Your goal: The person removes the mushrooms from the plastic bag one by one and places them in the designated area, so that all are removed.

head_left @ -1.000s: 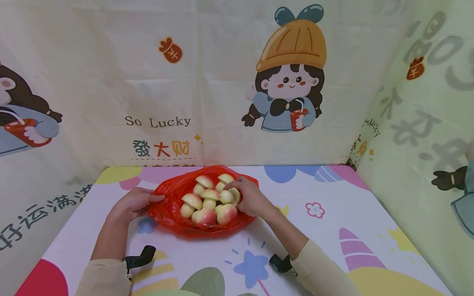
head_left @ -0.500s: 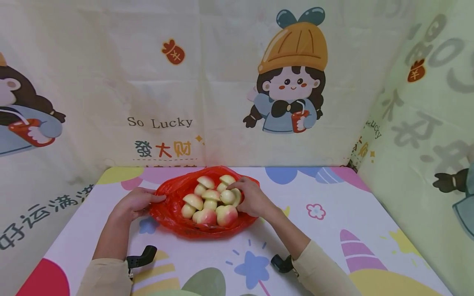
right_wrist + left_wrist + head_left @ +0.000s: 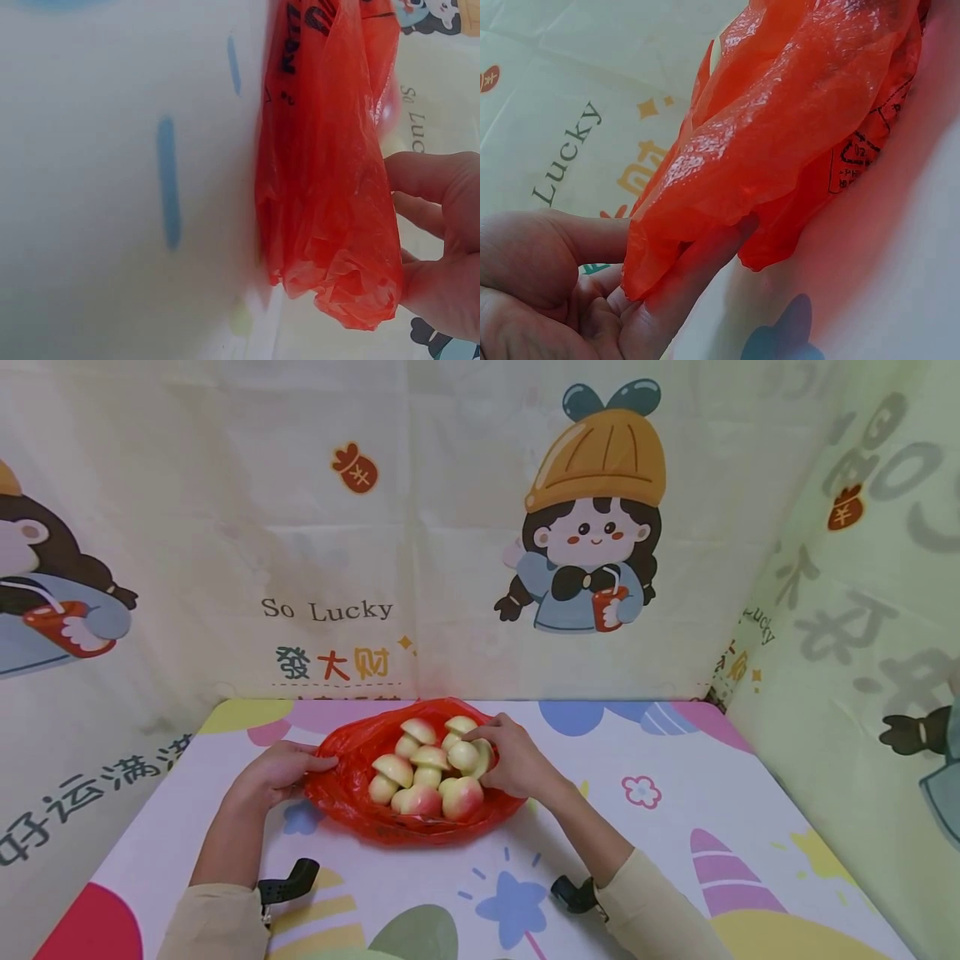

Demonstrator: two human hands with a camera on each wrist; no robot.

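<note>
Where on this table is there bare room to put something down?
The biggest free patch of table is right of the right arm, out to the printed cloth wall. A smaller one lies in front of the red bag, around the blue star print. The bag's middle is crowded with mushrooms.

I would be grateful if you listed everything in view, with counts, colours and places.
Mushroom-shaped pieces: seven visible, pale yellow with pink patches, in the bag
Plastic bag: one, red, open on the table
Table: one, white with colourful printed shapes, under the bag
Printed sheeting: number of sheets unclear, cream, behind and beside the table
Wrist cameras: two, black, one at each wrist
Sleeves: two, beige, on the forearms
Left hand: one, bare, pinching the bag's left edge
Right hand: one, bare, gripping the rightmost piece
</note>
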